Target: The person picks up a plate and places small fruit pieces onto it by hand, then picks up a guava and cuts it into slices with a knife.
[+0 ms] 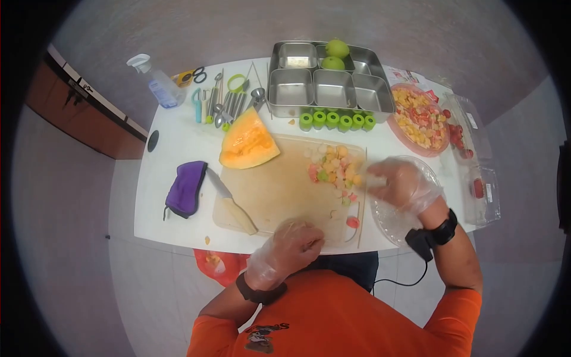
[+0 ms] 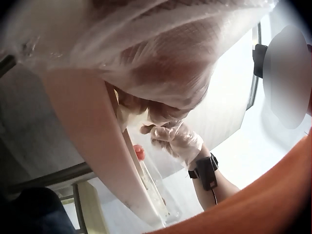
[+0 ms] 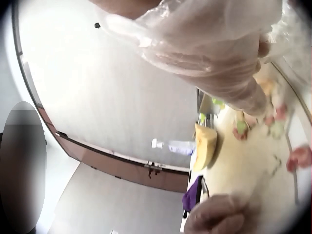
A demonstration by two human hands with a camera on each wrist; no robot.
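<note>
My right hand [image 1: 401, 181], in a thin clear glove, hovers blurred over the left side of a clear plastic tray [image 1: 389, 223]. Its fingers point toward small cut fruit pieces [image 1: 338, 166] heaped on the right of the cutting board [image 1: 279, 196]. Blur leaves me unable to say whether they pinch a piece. Also gloved, my left hand [image 1: 291, 247] rests loosely curled by the board's front edge, with no object visible in it. A knife [image 1: 238, 214] with a pale handle lies on the board's left side. Behind it sits a large orange melon wedge [image 1: 248, 143].
Green-topped cutters [image 1: 337, 121] stand before a steel tray [image 1: 291, 111] of compartments holding green fruits [image 1: 336, 49]. A pink bowl [image 1: 410, 143] of cut fruit is at the right. Carving tools [image 1: 229, 104], a spray bottle [image 1: 162, 89] and a purple cloth [image 1: 187, 187] lie left.
</note>
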